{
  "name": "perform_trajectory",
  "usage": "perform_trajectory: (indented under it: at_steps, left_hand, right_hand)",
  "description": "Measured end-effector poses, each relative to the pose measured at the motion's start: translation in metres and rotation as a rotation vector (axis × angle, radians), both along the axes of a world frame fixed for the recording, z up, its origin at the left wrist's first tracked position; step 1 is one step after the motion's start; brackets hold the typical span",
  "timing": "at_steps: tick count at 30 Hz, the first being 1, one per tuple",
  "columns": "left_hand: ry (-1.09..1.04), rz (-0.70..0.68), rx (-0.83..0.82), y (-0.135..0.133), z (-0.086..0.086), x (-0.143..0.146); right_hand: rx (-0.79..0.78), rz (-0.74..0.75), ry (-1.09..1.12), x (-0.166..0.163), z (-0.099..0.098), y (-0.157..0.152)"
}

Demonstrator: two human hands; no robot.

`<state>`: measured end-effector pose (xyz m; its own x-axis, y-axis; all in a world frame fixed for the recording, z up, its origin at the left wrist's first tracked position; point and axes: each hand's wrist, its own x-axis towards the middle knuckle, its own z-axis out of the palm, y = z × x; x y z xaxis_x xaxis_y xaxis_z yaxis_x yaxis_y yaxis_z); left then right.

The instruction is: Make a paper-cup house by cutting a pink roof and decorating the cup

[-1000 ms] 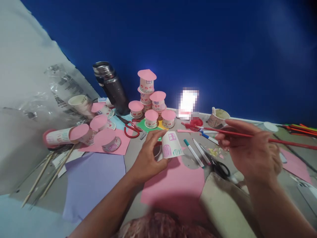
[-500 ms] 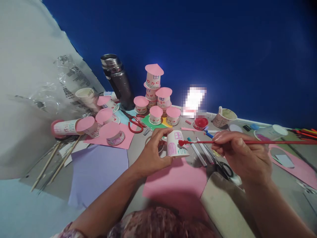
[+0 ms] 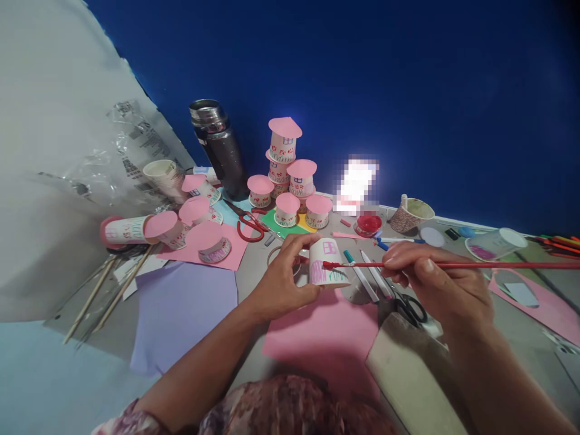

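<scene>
White paper cup (image 3: 338, 256), narrow end up and marked with a pink window, a purple door and green strokes, sits clamped in my left hand (image 3: 290, 278) above the near middle of the table (image 3: 254, 266). My right hand, (image 3: 453, 290) apart from the left, pinches a slim red paintbrush (image 3: 507, 265), its red-loaded tip at the door drawing; whether bristles meet cup I cannot tell. A pink sheet (image 3: 324, 326) lies below, with a teal-capped marker (image 3: 361, 275) and black-handled scissors (image 3: 411, 309) to the right. Farther off stands an open pot of red paint (image 3: 368, 225). Pink-roofed cups rise in a tower (image 3: 283, 148) at the far middle, near a dark flask (image 3: 222, 157). At left, a lavender sheet (image 3: 185, 314) spreads near more roofed cups (image 3: 214, 244); a blue wall (image 3: 326, 66) backs the scene.
</scene>
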<state>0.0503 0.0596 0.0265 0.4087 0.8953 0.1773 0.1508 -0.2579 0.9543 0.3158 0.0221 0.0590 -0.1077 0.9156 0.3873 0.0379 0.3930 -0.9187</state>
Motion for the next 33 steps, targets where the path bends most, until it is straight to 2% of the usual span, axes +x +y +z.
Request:
perform_trajectory:
  at_steps: [23, 33]
  left_hand:
    - [-0.008, -0.018, 0.011, 0.0004, -0.0035, -0.0030]
    - [-0.011, -0.033, 0.006, -0.0019, -0.0054, -0.0006]
  right_hand:
    - [-0.014, -0.066, 0.027, 0.0044, 0.0026, 0.0010]
    - [-0.025, -0.031, 0.023, 0.0029, 0.0027, 0.0002]
